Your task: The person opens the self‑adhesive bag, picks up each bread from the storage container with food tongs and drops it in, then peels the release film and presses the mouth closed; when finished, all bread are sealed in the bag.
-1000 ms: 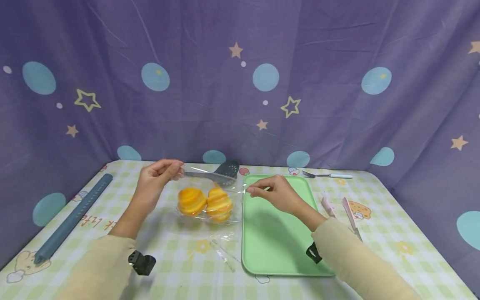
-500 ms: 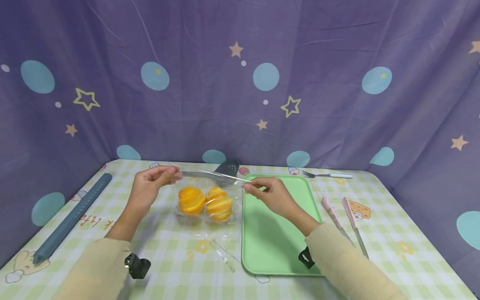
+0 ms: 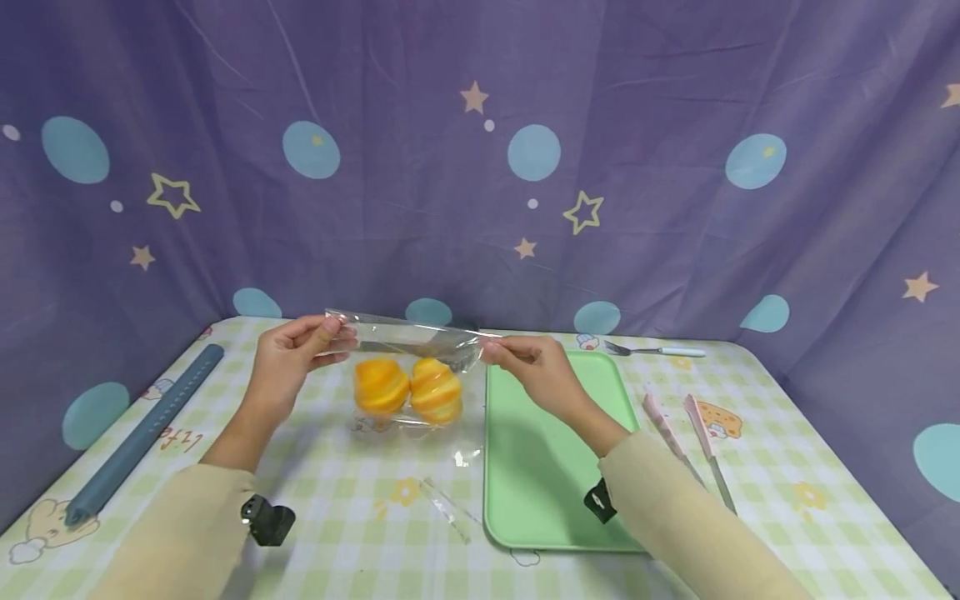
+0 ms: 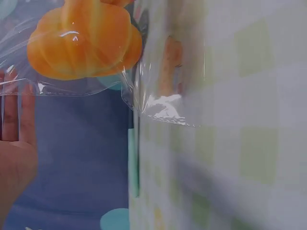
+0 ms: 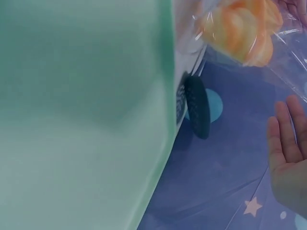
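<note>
A clear plastic bag (image 3: 408, 332) hangs between my two hands above the table, its top edge drawn out sideways. Inside, side by side at the bottom, lie two yellow-orange swirled bread rolls, the left roll (image 3: 381, 386) and the right roll (image 3: 437, 392). My left hand (image 3: 288, 360) pinches the upper left corner of the bag between thumb and fingers. At the upper right corner, my right hand (image 3: 536, 367) pinches the film. One roll (image 4: 86, 40) fills the top of the left wrist view through the film. The right wrist view shows a roll (image 5: 240, 33) too.
A green tray (image 3: 555, 475) lies under my right forearm. Beyond the bag is a dark skimmer (image 5: 197, 105). A fork (image 3: 652, 351) and pink-handled metal utensils (image 3: 708, 437) lie right. A long blue-grey bar (image 3: 146, 433) lies left, a clear strip (image 3: 448, 510) in front.
My right hand has come to the bag's right corner and pinches it. Both hands have risen, pulling the bag's top edge higher and moving slightly left; the rolls are a little higher.
</note>
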Tool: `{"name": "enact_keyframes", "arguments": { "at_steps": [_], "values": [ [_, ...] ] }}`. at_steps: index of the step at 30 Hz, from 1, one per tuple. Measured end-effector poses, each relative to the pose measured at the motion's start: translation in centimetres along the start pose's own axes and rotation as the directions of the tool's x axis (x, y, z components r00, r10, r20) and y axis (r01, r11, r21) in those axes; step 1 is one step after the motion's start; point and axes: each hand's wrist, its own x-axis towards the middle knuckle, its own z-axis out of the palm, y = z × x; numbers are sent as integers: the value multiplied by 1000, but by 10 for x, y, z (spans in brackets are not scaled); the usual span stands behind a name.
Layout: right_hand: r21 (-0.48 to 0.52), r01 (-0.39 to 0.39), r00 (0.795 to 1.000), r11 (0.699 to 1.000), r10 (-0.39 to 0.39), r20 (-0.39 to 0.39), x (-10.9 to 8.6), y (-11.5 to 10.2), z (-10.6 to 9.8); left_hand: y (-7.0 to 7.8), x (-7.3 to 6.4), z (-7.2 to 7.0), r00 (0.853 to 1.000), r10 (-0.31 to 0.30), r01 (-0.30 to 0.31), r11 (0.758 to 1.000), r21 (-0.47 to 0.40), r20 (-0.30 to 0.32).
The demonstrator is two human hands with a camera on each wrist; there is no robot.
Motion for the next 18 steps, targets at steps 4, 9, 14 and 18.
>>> {"name": "enact_keyframes", "arguments": {
  "at_steps": [4,9,14,18],
  "values": [
    [60,19,1000,998,-19,4,4,-7,6,12,2,-6,1000,18,-18,1000,0,3],
    [191,67,995,979,-80,57,6,-13,18,27,0,-19,999,28,-28,1000,4,21],
    [307,57,990,950,-93,106,3,-19,35,34,-4,-34,999,-2,2,1000,2,44],
    [364,20,988,931,-74,136,-1,-26,47,35,-9,-49,995,-65,61,997,49,72]
  ]
}}
